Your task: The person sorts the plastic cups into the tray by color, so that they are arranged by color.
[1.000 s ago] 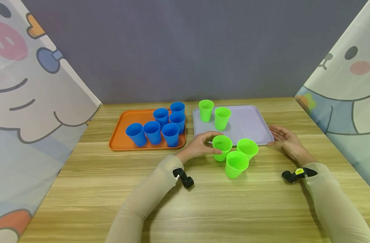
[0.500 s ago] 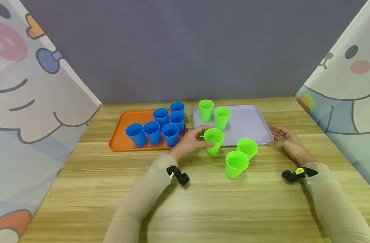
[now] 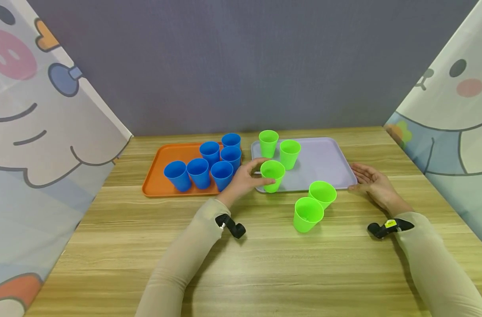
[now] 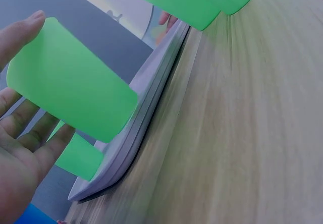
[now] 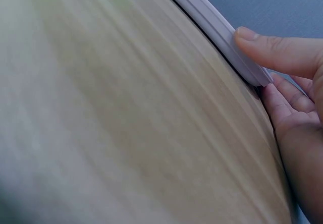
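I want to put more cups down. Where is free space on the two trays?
The lavender tray is bare across its right half, between the two rear green cups and the right hand. The orange tray is bare at its left rear; six blue cups crowd its front and right.

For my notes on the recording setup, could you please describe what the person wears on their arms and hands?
Both arms wear snug beige long sleeves to the wrist. The left hand and right hand are bare, without gloves. A small black device is strapped at the left wrist; a similar black device with a yellow mark sits at the right wrist.
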